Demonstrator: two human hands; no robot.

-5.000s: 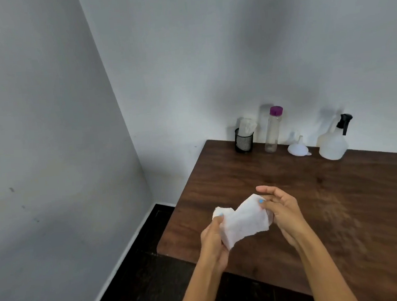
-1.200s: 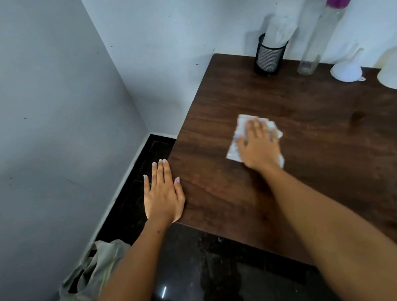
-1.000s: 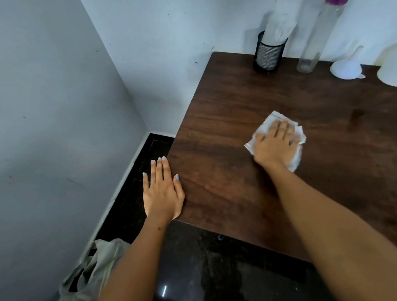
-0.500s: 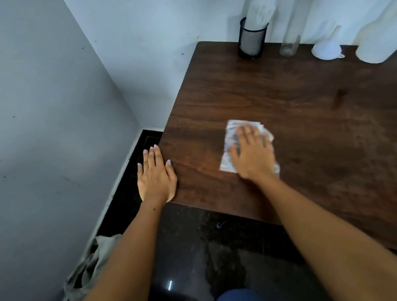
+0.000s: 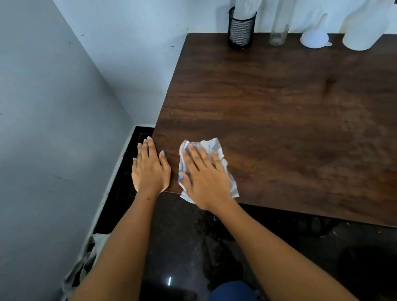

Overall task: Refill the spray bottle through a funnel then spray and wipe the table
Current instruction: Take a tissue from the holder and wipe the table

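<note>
My right hand lies flat, fingers spread, pressing a crumpled white paper towel onto the near left corner of the dark wooden table. My left hand rests palm down on that corner's left edge, holding nothing. Along the back wall stand the white spray bottle with a black trigger, a white funnel upside down beside it, and a tall clear bottle.
A black mesh cup with white tissues sits at the table's back left. Walls close in on the left and behind. A grey bag lies on the dark floor by the left wall.
My right hand has slid the paper towel back toward me and left, to the table's near corner beside my left hand. The view has tilted further down.
</note>
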